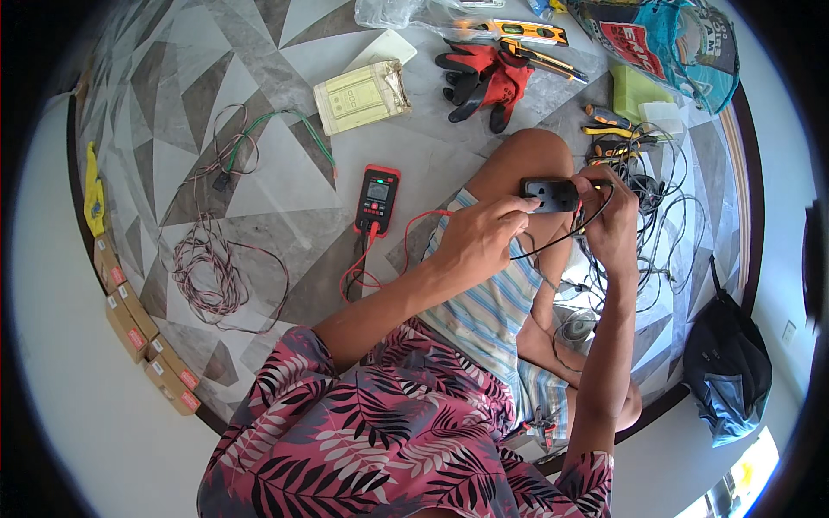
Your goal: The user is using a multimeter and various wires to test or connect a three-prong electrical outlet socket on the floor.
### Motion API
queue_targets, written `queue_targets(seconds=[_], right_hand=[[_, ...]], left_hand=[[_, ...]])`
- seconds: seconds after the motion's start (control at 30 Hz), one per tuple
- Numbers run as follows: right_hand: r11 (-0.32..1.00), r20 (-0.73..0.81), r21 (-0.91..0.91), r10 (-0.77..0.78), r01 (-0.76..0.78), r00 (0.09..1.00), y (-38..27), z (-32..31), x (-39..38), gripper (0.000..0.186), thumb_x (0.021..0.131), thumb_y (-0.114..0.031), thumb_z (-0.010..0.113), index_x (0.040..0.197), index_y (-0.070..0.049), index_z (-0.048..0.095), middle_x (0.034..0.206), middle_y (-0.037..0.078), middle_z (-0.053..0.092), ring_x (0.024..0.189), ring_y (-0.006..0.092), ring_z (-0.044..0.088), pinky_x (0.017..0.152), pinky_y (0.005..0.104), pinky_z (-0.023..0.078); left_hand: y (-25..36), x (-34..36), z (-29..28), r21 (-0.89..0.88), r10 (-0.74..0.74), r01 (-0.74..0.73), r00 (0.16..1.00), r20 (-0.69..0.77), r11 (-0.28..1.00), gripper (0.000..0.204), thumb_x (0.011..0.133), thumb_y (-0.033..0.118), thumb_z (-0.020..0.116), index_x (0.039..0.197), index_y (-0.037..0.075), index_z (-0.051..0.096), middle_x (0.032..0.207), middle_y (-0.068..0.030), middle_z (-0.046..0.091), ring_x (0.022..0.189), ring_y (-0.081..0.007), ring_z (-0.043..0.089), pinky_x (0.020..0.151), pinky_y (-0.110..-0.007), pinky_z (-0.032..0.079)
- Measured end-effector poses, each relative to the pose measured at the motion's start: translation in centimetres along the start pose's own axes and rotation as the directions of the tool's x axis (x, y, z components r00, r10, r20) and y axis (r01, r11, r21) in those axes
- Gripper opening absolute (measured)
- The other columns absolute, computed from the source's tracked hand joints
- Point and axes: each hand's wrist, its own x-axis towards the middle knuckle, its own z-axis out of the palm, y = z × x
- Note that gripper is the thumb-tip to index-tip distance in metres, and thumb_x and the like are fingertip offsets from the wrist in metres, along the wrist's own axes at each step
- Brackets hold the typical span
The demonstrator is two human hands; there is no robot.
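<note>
My left hand (485, 231) grips the left end of a black outlet block (546, 192), thumb on its socket face, above my bent knee. At the block's right end my right hand (611, 226) is closed, fingers pinching a thin black lead (563, 236) that loops below the block. A bit of red shows by those fingertips; the lead's tip is hidden. On the floor left of my knee lies a red and black multimeter (377, 200), its screen lit. From its base run a red test lead (416, 226) and a black one, passing behind my left forearm.
Tangled black cables (661, 203) lie right of my knee, beside screwdrivers and pliers (609, 129). Ahead are red-black gloves (492, 79), a yellow level (527, 33) and a worn carton (363, 97). Coiled wire (211, 274) lies left; a black bag (730, 358) is at right.
</note>
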Motion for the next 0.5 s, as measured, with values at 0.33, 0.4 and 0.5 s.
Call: queue_targets(seconds=[0.33, 0.4, 0.5], right_hand=[[1.0, 0.006, -0.023, -0.018, 0.018, 1.0, -0.12, -0.12, 0.1, 0.007, 0.096, -0.003, 0.065, 0.094, 0.003, 0.063, 0.084, 0.015, 0.065, 0.068, 0.0321, 0.063, 0.066, 0.0367, 0.049], [0.999, 0.002, -0.027, -0.026, 0.026, 1.0, -0.2, -0.17, 0.07, 0.007, 0.096, -0.004, 0.065, 0.094, 0.003, 0.063, 0.084, 0.015, 0.065, 0.067, 0.0321, 0.062, 0.066, 0.0368, 0.049], [1.0, -0.004, -0.017, -0.021, 0.02, 1.0, -0.32, -0.22, 0.05, 0.008, 0.097, -0.004, 0.065, 0.095, 0.003, 0.063, 0.083, 0.015, 0.064, 0.067, 0.0322, 0.062, 0.065, 0.037, 0.049]], left_hand=[[0.19, 0.1, -0.07, -0.013, -0.015, 0.015, 1.0, -0.023, 1.0, 0.043, 0.074, -0.01, 0.069, 0.115, 0.001, 0.071, 0.111, -0.0048, 0.072, 0.085, -0.0243, 0.072, 0.073, -0.037, 0.059], [0.3, 0.14, -0.08, -0.013, -0.017, 0.017, 1.0, -0.021, 1.0, 0.044, 0.074, -0.01, 0.069, 0.116, 0.001, 0.07, 0.109, -0.0049, 0.072, 0.085, -0.0241, 0.072, 0.073, -0.037, 0.059], [0.32, 0.15, -0.05, -0.018, -0.032, 0.032, 0.999, -0.006, 0.999, 0.041, 0.075, -0.01, 0.069, 0.114, 0.001, 0.071, 0.111, -0.0045, 0.072, 0.085, -0.0243, 0.072, 0.073, -0.037, 0.059]])
